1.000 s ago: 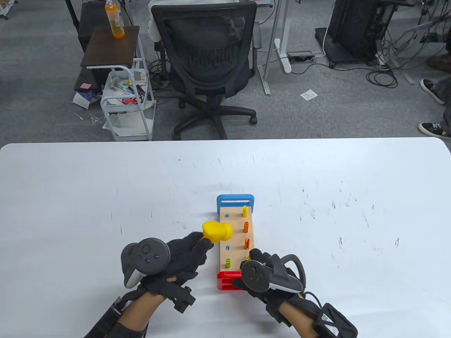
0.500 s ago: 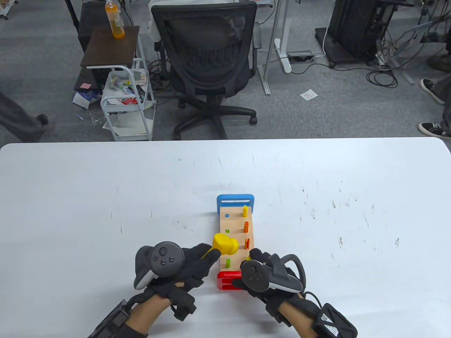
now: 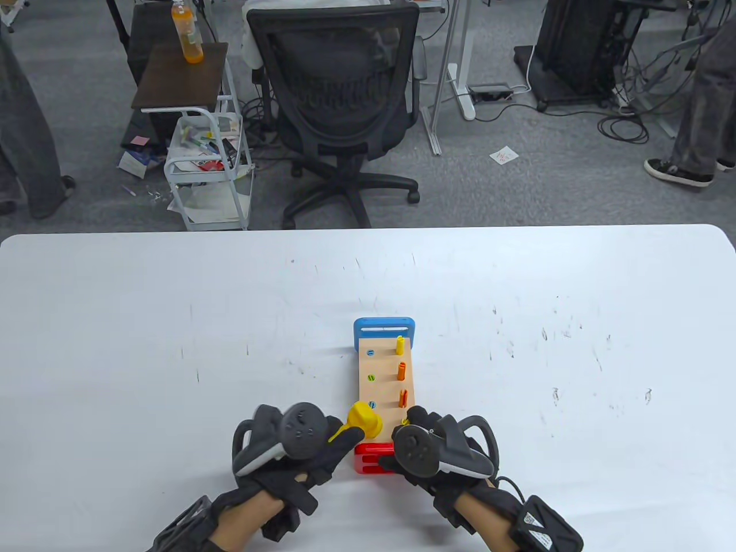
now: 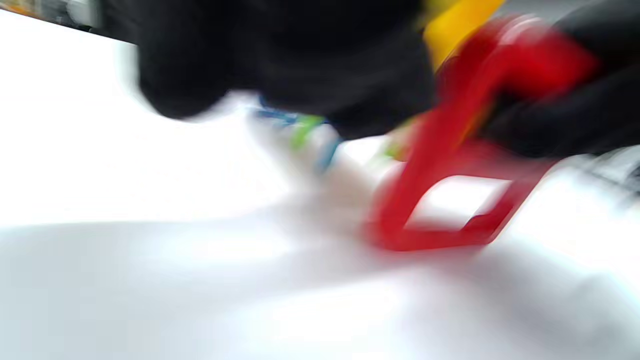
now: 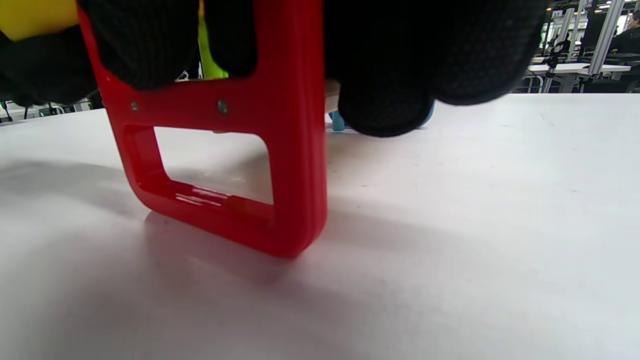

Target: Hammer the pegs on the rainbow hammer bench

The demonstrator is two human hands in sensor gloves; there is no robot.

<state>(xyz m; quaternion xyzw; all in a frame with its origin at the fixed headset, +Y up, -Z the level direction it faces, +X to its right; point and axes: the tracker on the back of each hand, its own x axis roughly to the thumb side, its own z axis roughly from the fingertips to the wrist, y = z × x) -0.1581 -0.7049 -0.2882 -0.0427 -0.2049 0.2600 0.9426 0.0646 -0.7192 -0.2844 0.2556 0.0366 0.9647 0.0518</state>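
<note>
The hammer bench [image 3: 384, 368] is a wooden board with a blue far end and a red near end [image 3: 371, 458], lying lengthwise on the white table. Yellow [image 3: 399, 344] and two orange pegs [image 3: 401, 371] stand up along its right side; three pegs on the left sit flush. My left hand [image 3: 313, 451] grips the yellow hammer [image 3: 365, 422], whose head is down over the near-left peg. My right hand [image 3: 428, 445] holds the bench's near right end. In the right wrist view the red end frame [image 5: 280, 150] stands on the table under my fingers [image 5: 380, 100]. The left wrist view is blurred.
The white table [image 3: 172, 345] stretches wide on both sides of the bench. Beyond its far edge stand a black office chair [image 3: 339, 109] and a small cart [image 3: 207, 167]. People's legs show at the far left and far right.
My left hand has swung the hammer toward me along the bench's left row, from the second peg to the near-left green peg, now under the head. My right hand has stayed put.
</note>
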